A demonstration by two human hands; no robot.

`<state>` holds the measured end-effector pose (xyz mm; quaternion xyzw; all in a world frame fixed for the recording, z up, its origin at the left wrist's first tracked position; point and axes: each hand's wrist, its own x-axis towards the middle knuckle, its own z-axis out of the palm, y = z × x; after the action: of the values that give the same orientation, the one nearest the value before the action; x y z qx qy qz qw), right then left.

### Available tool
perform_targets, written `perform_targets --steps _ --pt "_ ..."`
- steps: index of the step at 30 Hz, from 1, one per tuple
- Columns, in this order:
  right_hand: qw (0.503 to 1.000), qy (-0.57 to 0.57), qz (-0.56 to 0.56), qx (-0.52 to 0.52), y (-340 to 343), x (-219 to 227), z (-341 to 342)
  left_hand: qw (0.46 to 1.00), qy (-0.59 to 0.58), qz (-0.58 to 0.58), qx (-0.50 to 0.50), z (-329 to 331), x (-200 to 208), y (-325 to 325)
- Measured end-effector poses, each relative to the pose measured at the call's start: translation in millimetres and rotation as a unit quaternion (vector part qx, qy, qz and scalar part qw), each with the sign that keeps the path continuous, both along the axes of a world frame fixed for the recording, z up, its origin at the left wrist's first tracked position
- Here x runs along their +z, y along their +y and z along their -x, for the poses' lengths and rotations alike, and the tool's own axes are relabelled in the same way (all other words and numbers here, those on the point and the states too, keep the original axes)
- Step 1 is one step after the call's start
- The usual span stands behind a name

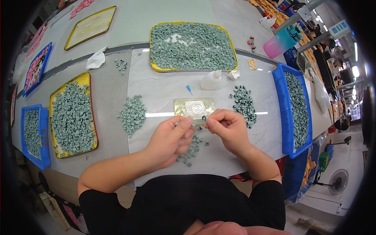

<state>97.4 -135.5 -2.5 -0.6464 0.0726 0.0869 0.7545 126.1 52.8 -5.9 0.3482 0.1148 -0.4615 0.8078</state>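
My left hand [172, 137] is closed, thumb against fingertips, on a small grey-green piece [193, 122]. My right hand [228, 128] pinches a small dark-and-green piece [204, 118] close to it; a gap between the two pieces is hard to make out. Just beyond my fingers lies a yellowish square plate [178, 105] with a white patch and a clear, ring-shaped smear [197, 107]. Loose green pieces [190, 152] are spread below my hands. A heap of plain green pieces [132, 116] sits to the left, and dark-marked green pieces [243, 105] lie to the right.
Behind the plate stand a white squeeze bottle [210, 80] and a blue dispensing tip [189, 90]. Filled yellow trays [154, 64] and blue bins [289, 145] surround the work spot. A pink-and-teal drinking bottle [277, 44] and crumpled white tissue [96, 59] are farther back.
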Motion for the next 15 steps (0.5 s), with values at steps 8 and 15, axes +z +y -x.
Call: perform_targets --steps 8,15 --pt "0.806 -0.468 0.36 0.029 4.5 -6.0 -4.6 1.0 0.021 -0.009 0.002 1.2 2.9 0.0" --pt "0.734 -0.532 0.416 0.073 6.2 -4.9 -5.3 1.0 0.02 -0.004 0.004 3.6 3.3 4.2"
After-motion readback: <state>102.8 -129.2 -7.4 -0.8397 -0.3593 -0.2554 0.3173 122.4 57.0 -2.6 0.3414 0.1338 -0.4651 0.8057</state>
